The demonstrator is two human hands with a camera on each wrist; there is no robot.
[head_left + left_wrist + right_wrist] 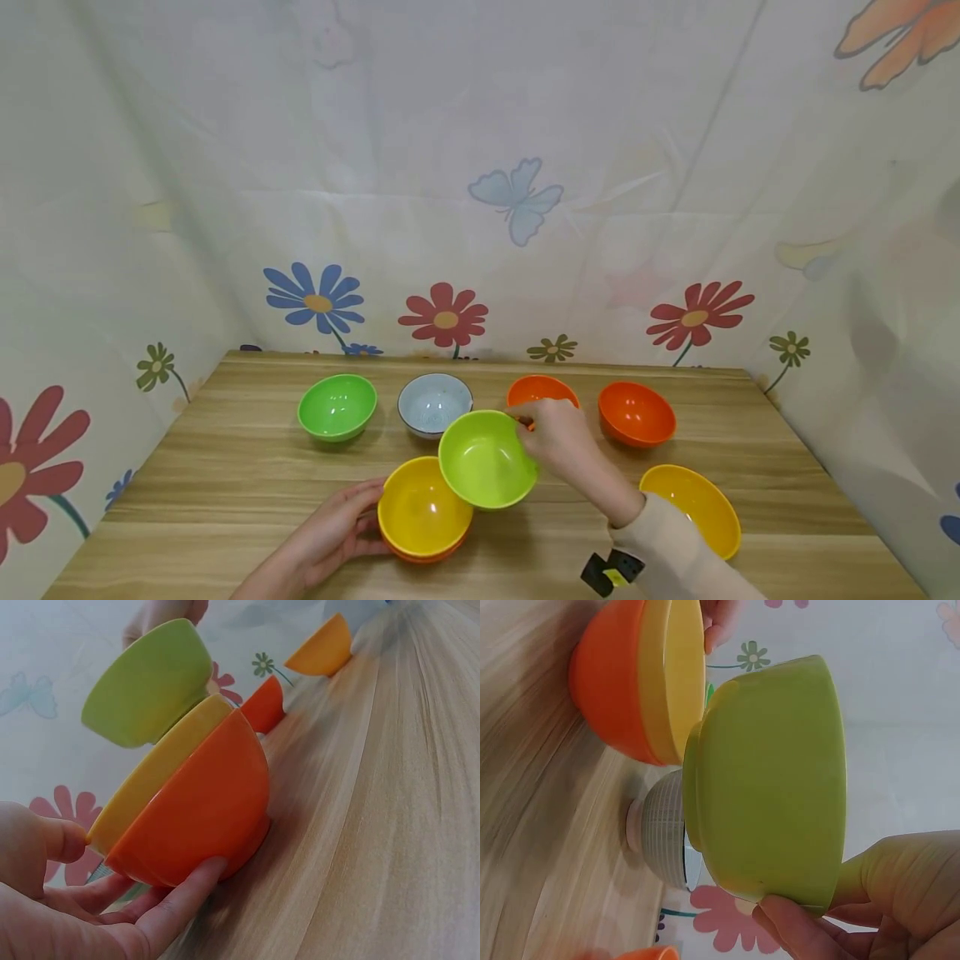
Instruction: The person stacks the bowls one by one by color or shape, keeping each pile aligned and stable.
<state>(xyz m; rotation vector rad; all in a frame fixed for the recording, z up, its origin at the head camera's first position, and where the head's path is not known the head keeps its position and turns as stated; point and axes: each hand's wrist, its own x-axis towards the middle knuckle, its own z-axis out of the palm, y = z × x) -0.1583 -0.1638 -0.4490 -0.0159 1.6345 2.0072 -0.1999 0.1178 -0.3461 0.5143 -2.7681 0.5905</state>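
Observation:
My right hand (553,435) pinches the rim of a lime-green bowl (487,460) and holds it up, tilted, near the middle of the table. Just left of it, a yellow bowl (423,507) sits nested inside an orange bowl (210,802) on the wood. The lime bowl's base is right by the yellow rim in the right wrist view. Around the left side of this stack is my left hand (337,533), its thumb at the yellow rim and its fingers against the orange wall.
Along the back stand a green bowl (337,408), a pale blue-grey bowl (435,404) and two orange-red bowls (542,388) (636,414). Another yellow bowl (692,508) stands at the right, partly behind my right sleeve (686,554). A flower-printed cloth (450,208) hangs behind the wooden table (247,467).

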